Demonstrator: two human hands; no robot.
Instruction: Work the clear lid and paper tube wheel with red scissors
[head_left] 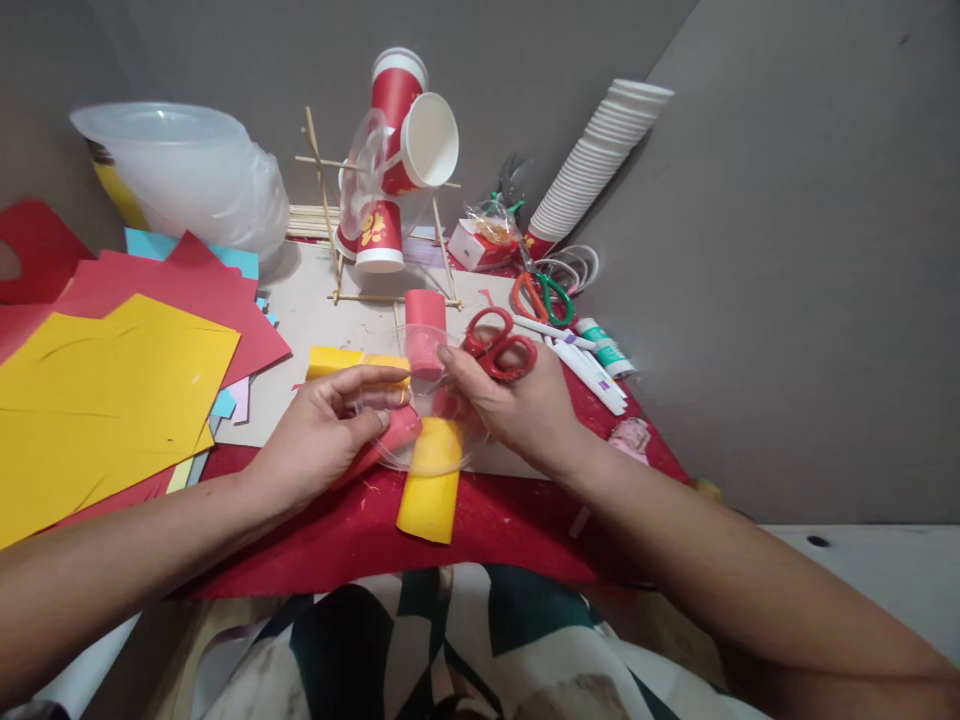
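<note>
Near the table's front, a round clear plastic disc (386, 455) has rolled paper tubes set around it: a yellow tube (429, 500) towards me, a pink tube (425, 325) on the far side, another yellow tube (334, 362) at the left and a red-pink one (397, 432) by my fingers. My left hand (319, 425) is closed on the disc's left edge, with its fingertips against the red-pink tube. Red-handled scissors (499, 345) are in my right hand (517, 405), handles up; their blades are mostly hidden. The right thumb lies by the disc's far edge.
Behind stands a stick frame (324, 200) with red paper cups (397, 90). Yellow card (112, 400) and red card cover the left, before clear plastic bowls (172, 150). At right are stacked white cups (600, 150), more scissors (551, 298) and white sticks (589, 370).
</note>
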